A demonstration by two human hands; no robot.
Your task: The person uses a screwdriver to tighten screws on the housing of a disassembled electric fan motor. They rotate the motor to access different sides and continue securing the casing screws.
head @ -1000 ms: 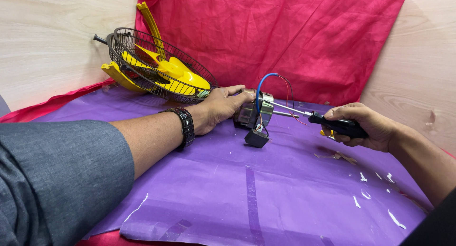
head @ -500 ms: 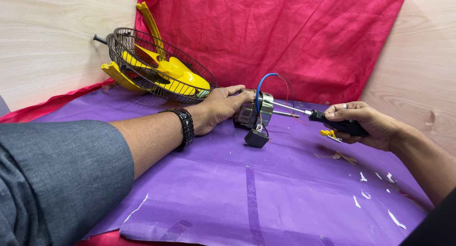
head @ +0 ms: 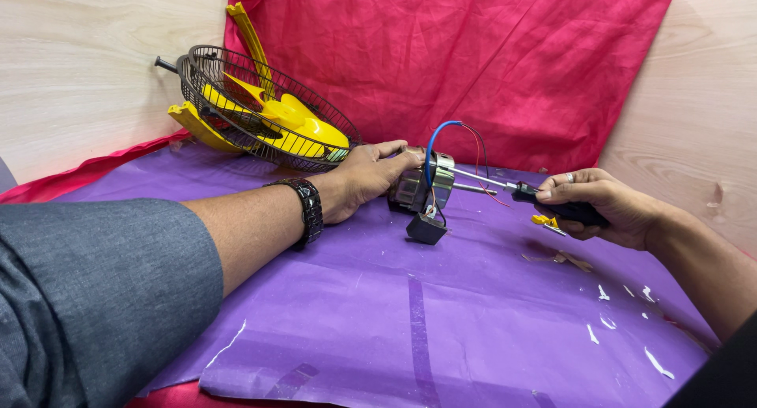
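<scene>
My left hand [head: 364, 179] grips a small metal fan motor [head: 424, 189] that lies on its side on the purple sheet [head: 410, 313]. Blue and red wires [head: 441, 136] loop up from the motor, and a small black block [head: 426, 228] hangs from it on the sheet. A black-handled screwdriver [head: 552, 204] is held in my right hand [head: 603, 207], its metal shaft pointing left and reaching the motor's face. A small yellow piece [head: 546, 221] lies under that hand.
A black wire fan guard [head: 252, 112] with yellow blades [head: 296, 120] leans at the back left against a red cloth [head: 489, 61]. Wooden panels [head: 87, 61] wall both sides. White scraps [head: 623, 321] dot the sheet at the right.
My right hand with the screwdriver has drawn slightly to the right and lower. My left hand and the motor have stayed in place.
</scene>
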